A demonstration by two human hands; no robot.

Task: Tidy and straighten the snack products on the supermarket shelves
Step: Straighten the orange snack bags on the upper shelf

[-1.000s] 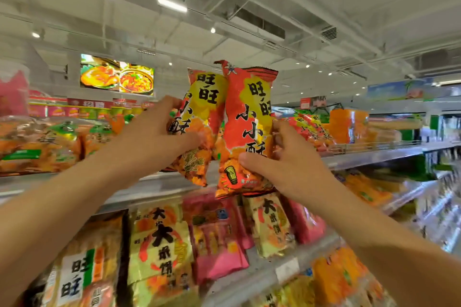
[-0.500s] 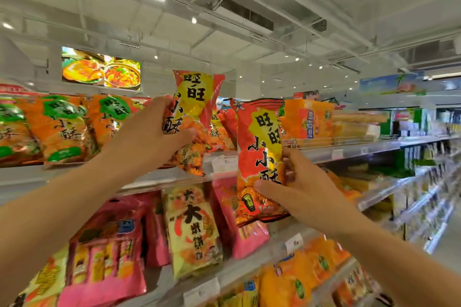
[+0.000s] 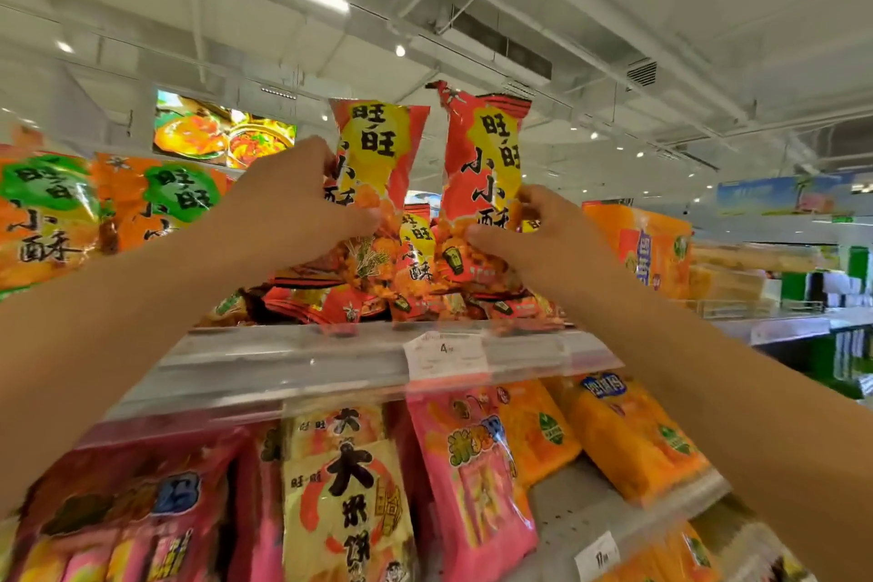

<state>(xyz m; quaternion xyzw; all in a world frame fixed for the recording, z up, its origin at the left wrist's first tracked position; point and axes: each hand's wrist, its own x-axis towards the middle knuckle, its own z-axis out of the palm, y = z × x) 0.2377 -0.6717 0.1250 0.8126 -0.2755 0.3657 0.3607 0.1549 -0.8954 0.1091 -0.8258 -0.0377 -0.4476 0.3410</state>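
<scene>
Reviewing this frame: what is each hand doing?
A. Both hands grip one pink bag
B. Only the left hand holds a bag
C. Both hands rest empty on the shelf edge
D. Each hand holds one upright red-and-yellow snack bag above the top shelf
D: the left hand grips one red-and-yellow snack bag and the right hand grips a second bag, both upright above the top shelf.

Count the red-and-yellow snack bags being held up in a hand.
2: one in the left hand at, one in the right hand at. More lie on the shelf.

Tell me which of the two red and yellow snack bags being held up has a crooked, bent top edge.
The bag in the right hand, the right-hand bag: its top seal kinks up at the left corner, while the left-hand bag has a flat top.
</scene>
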